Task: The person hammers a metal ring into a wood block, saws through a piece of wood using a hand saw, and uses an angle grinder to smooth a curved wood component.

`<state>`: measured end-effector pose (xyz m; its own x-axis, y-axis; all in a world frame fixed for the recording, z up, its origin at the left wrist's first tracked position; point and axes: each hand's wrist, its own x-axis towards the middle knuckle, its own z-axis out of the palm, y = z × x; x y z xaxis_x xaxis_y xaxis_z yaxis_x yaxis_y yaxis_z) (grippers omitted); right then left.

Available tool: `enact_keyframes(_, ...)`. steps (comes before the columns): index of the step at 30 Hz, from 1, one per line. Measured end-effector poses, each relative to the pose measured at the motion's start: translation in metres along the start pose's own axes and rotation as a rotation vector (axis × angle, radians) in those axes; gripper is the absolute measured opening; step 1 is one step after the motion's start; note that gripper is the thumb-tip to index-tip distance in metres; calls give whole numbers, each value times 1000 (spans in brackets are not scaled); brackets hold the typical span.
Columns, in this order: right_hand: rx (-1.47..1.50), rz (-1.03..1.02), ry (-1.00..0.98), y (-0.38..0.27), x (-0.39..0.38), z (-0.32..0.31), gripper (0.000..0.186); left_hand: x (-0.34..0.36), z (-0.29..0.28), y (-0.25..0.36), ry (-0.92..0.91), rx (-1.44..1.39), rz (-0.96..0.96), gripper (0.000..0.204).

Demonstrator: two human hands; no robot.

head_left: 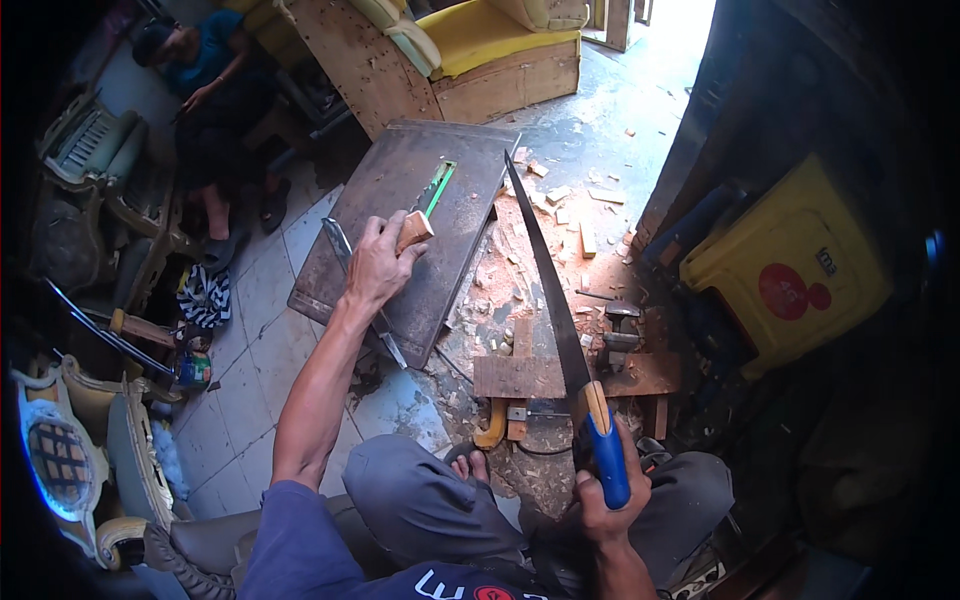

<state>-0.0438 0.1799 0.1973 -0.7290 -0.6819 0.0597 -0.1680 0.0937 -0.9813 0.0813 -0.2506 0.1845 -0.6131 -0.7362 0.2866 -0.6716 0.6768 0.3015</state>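
Note:
In my right hand (612, 490) is a handsaw, its long dark blade (548, 270) pointing up and away from me. The saw's handle (605, 450) is blue with a pale wooden part. Over the brown wooden board (400, 170), my left hand (380, 265) is closed on a small brown wooden piece (415, 231). A narrow green strip (441, 190) lies just beyond it; I cannot tell whether the two are joined. Under my left forearm runs a long metal tool (390, 343), partly hidden by the arm.
Wood offcuts (588, 240) and sawdust litter the floor right of the board. A clamp (622, 325) and wooden planks (520, 377) sit before my knees. A yellow plastic stool (790, 270) stands at right, a yellow-cushioned chair (500, 55) behind. Another person (205, 75) sits at far left.

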Motion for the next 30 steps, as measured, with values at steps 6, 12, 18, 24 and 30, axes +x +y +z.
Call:
enact_keyframes(6, 4, 32, -17, 6, 12, 10, 73, -12, -8, -40, 63, 20, -90, 62)
enact_keyframes(12, -73, 46, 19, 5, 18, 19, 73, -31, -10, -40, 74, -17, -80, 62)
enact_keyframes(18, -317, 64, -7, 17, 17, 30, 71, -48, -21, -27, 111, -205, -57, 64)
enact_keyframes(24, -263, 133, 4, 13, 15, 38, 71, -62, -27, -22, 4, -171, 43, 62)
enact_keyframes(30, -167, 151, 10, 7, 11, 39, 69, -67, -24, -14, -115, -192, -5, 64)
